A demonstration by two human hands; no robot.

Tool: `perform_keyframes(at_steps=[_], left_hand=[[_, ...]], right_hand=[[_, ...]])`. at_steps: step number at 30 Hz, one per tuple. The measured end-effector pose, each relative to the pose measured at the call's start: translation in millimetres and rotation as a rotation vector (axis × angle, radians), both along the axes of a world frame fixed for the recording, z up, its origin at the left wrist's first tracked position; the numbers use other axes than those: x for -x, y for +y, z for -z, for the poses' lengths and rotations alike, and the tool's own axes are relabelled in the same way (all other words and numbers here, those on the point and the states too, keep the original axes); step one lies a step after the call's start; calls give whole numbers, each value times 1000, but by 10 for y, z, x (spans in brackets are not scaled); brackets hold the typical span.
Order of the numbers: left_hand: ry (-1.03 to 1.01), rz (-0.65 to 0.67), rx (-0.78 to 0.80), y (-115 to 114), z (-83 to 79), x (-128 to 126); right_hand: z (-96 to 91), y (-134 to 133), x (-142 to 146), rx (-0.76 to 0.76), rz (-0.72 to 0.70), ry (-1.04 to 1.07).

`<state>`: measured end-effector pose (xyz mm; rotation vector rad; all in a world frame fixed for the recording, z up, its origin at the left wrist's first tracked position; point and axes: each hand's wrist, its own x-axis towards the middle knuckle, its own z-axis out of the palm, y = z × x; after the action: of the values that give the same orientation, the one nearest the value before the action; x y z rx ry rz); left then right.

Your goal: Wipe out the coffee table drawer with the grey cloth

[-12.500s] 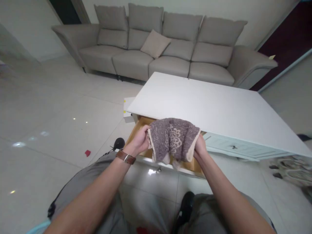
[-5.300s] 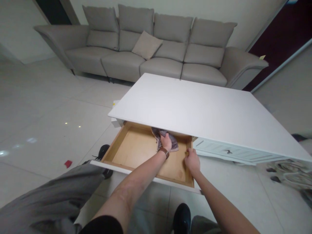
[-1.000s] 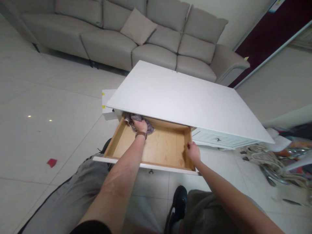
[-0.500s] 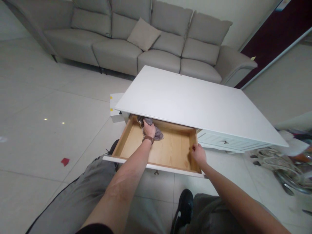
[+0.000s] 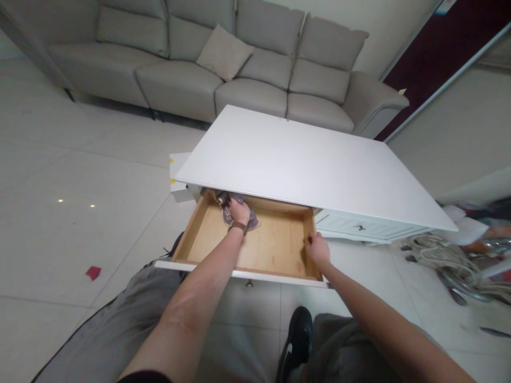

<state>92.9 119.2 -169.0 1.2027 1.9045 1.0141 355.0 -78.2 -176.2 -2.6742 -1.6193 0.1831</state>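
An open wooden drawer (image 5: 275,250) sticks out from under a white coffee table (image 5: 303,165). My left hand (image 5: 239,211) reaches deep into its back left part and presses down on a crumpled purple patterned cloth (image 5: 228,208), fingers closed over it. Part of the cloth is hidden under the table top. My right hand (image 5: 318,249) grips the drawer's right side wall near the front. A brown watch strap sits on my left wrist.
A grey sofa (image 5: 223,58) with a loose cushion stands behind the table. A second, closed drawer (image 5: 359,229) is to the right. Cables and clutter (image 5: 459,260) lie on the floor at right. My knees and a black shoe (image 5: 293,340) are below the drawer.
The left hand with the cloth has stayed in the drawer's back left corner, shifting only slightly. The right hand keeps its hold on the drawer side. The camera has swung a little.
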Motion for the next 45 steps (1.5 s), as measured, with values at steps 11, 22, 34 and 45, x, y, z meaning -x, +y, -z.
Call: perform_keyframes(at_steps=[11, 22, 34, 45], left_hand=[[30, 616, 126, -792, -208, -1683], [669, 1277, -341, -729, 37, -1312], [1135, 1168, -27, 58, -149, 1061], [1165, 1270, -63, 65, -92, 659]], right_hand=[[-83, 25, 61, 53, 20, 30], [-102, 44, 72, 67, 22, 51], [-116, 36, 71, 120, 31, 57], [-79, 47, 54, 110, 19, 42]])
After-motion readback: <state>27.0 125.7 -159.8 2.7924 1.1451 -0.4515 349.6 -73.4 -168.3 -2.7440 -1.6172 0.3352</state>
